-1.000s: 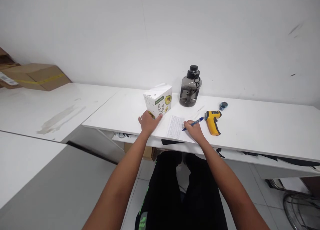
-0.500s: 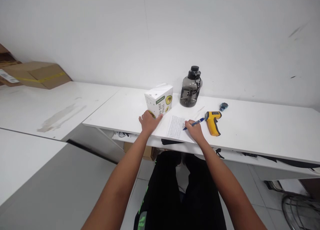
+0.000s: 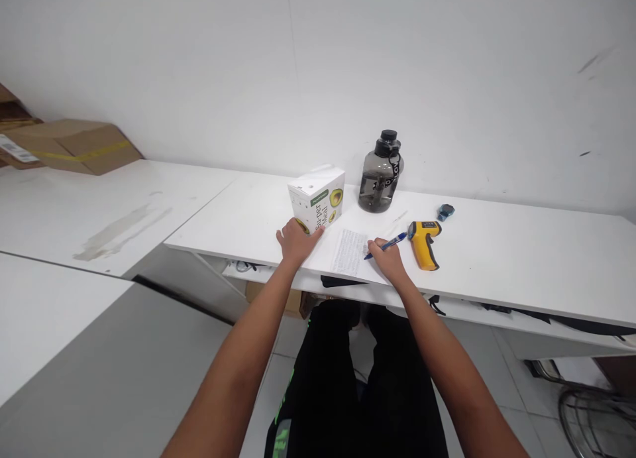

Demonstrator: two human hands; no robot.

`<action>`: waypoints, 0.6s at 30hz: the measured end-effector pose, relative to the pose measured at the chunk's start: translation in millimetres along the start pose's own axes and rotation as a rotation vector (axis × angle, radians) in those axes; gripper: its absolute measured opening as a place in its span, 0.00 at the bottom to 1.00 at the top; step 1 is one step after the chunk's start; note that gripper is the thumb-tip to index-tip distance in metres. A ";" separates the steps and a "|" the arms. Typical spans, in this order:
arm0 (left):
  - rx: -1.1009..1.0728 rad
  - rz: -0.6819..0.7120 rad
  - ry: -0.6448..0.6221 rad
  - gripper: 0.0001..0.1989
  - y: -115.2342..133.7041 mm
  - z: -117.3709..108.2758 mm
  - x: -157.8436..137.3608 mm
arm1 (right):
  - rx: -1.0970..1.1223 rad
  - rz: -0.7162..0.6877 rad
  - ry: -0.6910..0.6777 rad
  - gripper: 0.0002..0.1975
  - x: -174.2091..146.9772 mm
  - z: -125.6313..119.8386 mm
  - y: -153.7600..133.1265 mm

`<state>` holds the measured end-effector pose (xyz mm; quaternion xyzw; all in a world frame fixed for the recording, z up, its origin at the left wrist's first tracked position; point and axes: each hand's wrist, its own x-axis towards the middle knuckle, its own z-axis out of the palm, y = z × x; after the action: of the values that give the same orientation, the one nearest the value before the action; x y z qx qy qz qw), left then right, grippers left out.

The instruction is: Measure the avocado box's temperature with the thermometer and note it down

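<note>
My left hand [image 3: 297, 243] grips the near lower part of a white meal box [image 3: 318, 196] with avocado pictures, thumb on one side and fingers on the other. The box stands upright on the white desk. A blue pen [image 3: 395, 241] is pinched in my right hand [image 3: 386, 259], its tip low over the right edge of a sheet of paper [image 3: 349, 252]. Small handwriting covers much of that sheet. Just right of the pen lies a yellow infrared thermometer gun [image 3: 424, 246].
A large grey water bottle [image 3: 378, 179] with a black cap stands behind the paper. Toward the back right lies a small blue watch-like object [image 3: 446, 212]. Cardboard boxes [image 3: 82, 146] sit at the far left. Below the desk top [image 3: 521, 259] runs a shelf holding dark items.
The view has shifted very slightly. Both hands, the pen and the box look almost the same as before.
</note>
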<state>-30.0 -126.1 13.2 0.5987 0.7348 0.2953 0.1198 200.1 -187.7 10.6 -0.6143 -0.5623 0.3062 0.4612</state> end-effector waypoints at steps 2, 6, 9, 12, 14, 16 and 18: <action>0.004 -0.003 0.002 0.27 -0.2 0.5 0.5 | 0.008 0.003 0.008 0.17 -0.1 -1.0 0.2; 0.019 0.001 0.006 0.26 -0.5 2.0 0.9 | 0.057 0.019 0.106 0.17 -0.9 -1.8 -0.5; 0.026 0.001 0.014 0.26 -0.2 2.2 0.2 | 0.071 0.000 0.138 0.21 -1.6 -0.8 -2.0; 0.020 0.007 0.023 0.27 -0.3 1.3 -0.8 | 0.104 0.007 0.139 0.26 -1.7 0.6 -3.0; 0.016 0.013 0.030 0.27 -0.7 0.4 -1.2 | 0.118 0.027 0.127 0.30 -1.6 0.9 -3.5; 0.014 0.019 0.047 0.28 -1.1 -0.6 -1.3 | 0.094 0.023 0.120 0.31 -1.5 0.4 -3.8; 0.013 0.023 0.069 0.28 -1.4 -1.4 -1.3 | 0.049 0.005 0.118 0.29 -1.4 -0.3 -3.5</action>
<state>-31.5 -127.9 13.2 0.5974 0.7335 0.3123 0.0872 198.7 -189.3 13.7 -0.6211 -0.5251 0.2841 0.5076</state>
